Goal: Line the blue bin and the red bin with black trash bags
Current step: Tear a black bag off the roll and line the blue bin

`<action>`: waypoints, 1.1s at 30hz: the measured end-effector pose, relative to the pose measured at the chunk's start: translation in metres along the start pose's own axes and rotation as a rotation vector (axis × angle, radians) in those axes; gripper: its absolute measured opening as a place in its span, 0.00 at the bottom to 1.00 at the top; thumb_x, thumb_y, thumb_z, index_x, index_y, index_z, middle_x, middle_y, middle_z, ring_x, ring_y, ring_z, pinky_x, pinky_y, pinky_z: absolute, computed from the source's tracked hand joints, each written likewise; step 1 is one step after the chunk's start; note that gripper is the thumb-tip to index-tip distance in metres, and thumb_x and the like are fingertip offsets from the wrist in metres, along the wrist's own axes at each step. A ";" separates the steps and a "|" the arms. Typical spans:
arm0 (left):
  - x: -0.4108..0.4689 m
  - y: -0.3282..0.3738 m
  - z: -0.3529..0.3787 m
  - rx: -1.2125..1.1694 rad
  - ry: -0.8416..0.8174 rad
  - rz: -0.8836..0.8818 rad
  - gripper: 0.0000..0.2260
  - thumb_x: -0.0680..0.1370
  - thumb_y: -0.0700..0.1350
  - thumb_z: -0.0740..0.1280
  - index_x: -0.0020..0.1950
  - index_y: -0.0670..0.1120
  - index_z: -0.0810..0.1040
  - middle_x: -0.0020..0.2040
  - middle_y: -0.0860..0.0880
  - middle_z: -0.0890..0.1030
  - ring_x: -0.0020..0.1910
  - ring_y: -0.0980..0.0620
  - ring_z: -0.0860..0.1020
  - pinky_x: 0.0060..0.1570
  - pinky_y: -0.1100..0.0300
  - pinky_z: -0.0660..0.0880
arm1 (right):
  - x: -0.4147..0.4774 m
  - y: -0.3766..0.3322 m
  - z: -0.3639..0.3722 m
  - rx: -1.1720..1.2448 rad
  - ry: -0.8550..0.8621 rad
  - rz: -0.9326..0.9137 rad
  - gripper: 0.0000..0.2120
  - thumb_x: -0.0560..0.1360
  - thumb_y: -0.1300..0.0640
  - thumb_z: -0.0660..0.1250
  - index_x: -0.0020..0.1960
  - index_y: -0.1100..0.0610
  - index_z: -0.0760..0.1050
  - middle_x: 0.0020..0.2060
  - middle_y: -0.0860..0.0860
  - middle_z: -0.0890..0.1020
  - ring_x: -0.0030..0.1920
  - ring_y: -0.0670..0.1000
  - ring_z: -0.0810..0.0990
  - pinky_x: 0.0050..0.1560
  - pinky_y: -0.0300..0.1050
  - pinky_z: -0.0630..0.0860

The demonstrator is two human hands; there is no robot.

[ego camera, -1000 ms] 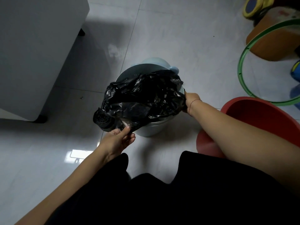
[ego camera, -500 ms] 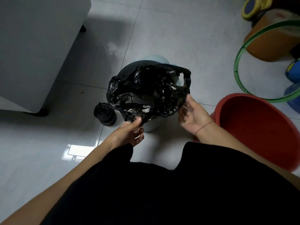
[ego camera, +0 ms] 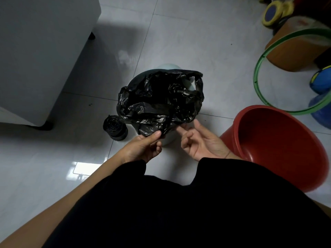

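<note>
A crumpled black trash bag (ego camera: 161,102) hangs over the pale blue bin (ego camera: 168,67), hiding most of it. My left hand (ego camera: 143,147) pinches the bag's near edge between thumb and fingers. My right hand (ego camera: 200,142) is palm up just right of that edge, fingers spread, its fingertips touching the plastic without a clear grip. The red bin (ego camera: 279,145) stands empty on the floor to the right, with no bag in it.
A roll of black bags (ego camera: 114,127) stands on the tiles left of the blue bin. A white cabinet (ego camera: 39,51) fills the upper left. A green hoop (ego camera: 258,74), an orange stool (ego camera: 293,45) and toys sit at the upper right.
My right hand has come off the bag's far right rim and swung in next to my left hand. The bag has sagged toward me. The roll of bags has come into plain view.
</note>
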State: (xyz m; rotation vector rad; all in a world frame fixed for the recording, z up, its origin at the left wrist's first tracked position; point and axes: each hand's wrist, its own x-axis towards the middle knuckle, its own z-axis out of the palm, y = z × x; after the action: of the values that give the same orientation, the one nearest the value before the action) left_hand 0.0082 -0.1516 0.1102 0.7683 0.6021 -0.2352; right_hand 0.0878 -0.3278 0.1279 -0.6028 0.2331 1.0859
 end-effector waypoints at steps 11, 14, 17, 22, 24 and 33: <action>-0.003 -0.004 0.005 0.081 -0.008 -0.087 0.03 0.66 0.41 0.70 0.37 0.43 0.80 0.35 0.48 0.79 0.27 0.55 0.76 0.29 0.66 0.74 | 0.001 0.002 0.005 -0.023 -0.003 0.053 0.36 0.57 0.57 0.82 0.62 0.60 0.71 0.46 0.52 0.79 0.29 0.44 0.73 0.35 0.38 0.78; -0.002 -0.001 0.003 -0.101 0.048 -0.029 0.02 0.66 0.39 0.69 0.33 0.43 0.80 0.31 0.49 0.78 0.26 0.57 0.77 0.28 0.67 0.74 | 0.004 -0.001 0.003 0.052 0.052 -0.020 0.33 0.55 0.61 0.82 0.58 0.60 0.75 0.49 0.55 0.80 0.29 0.46 0.73 0.38 0.41 0.79; 0.000 0.004 -0.002 -0.304 0.111 0.037 0.02 0.66 0.38 0.69 0.37 0.42 0.79 0.32 0.49 0.80 0.27 0.59 0.78 0.28 0.68 0.75 | 0.009 -0.004 -0.001 0.072 0.116 -0.057 0.32 0.52 0.62 0.83 0.53 0.59 0.76 0.47 0.54 0.80 0.28 0.46 0.72 0.36 0.42 0.78; 0.002 0.013 -0.010 -0.371 0.124 0.067 0.04 0.64 0.39 0.70 0.29 0.43 0.82 0.30 0.49 0.80 0.27 0.59 0.79 0.28 0.67 0.76 | 0.015 -0.014 -0.009 0.075 0.198 -0.108 0.30 0.47 0.63 0.84 0.46 0.57 0.76 0.43 0.52 0.79 0.24 0.45 0.69 0.29 0.40 0.75; 0.004 0.017 -0.015 -0.400 0.144 0.078 0.03 0.64 0.40 0.71 0.31 0.43 0.81 0.29 0.50 0.78 0.25 0.58 0.76 0.27 0.66 0.75 | 0.018 -0.019 -0.011 0.073 0.207 -0.139 0.26 0.46 0.62 0.84 0.42 0.58 0.80 0.39 0.51 0.81 0.23 0.44 0.69 0.29 0.39 0.75; 0.016 0.022 -0.041 -0.455 0.250 0.044 0.10 0.79 0.48 0.62 0.48 0.42 0.75 0.37 0.48 0.81 0.39 0.55 0.76 0.34 0.65 0.78 | 0.029 -0.029 -0.021 0.141 0.271 -0.193 0.47 0.45 0.54 0.85 0.61 0.61 0.73 0.53 0.56 0.79 0.54 0.54 0.79 0.50 0.50 0.81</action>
State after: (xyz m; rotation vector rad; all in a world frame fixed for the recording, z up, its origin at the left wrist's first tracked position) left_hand 0.0131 -0.1073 0.0901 0.3705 0.8375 0.0428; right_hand 0.1291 -0.3270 0.1078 -0.6317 0.4734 0.7931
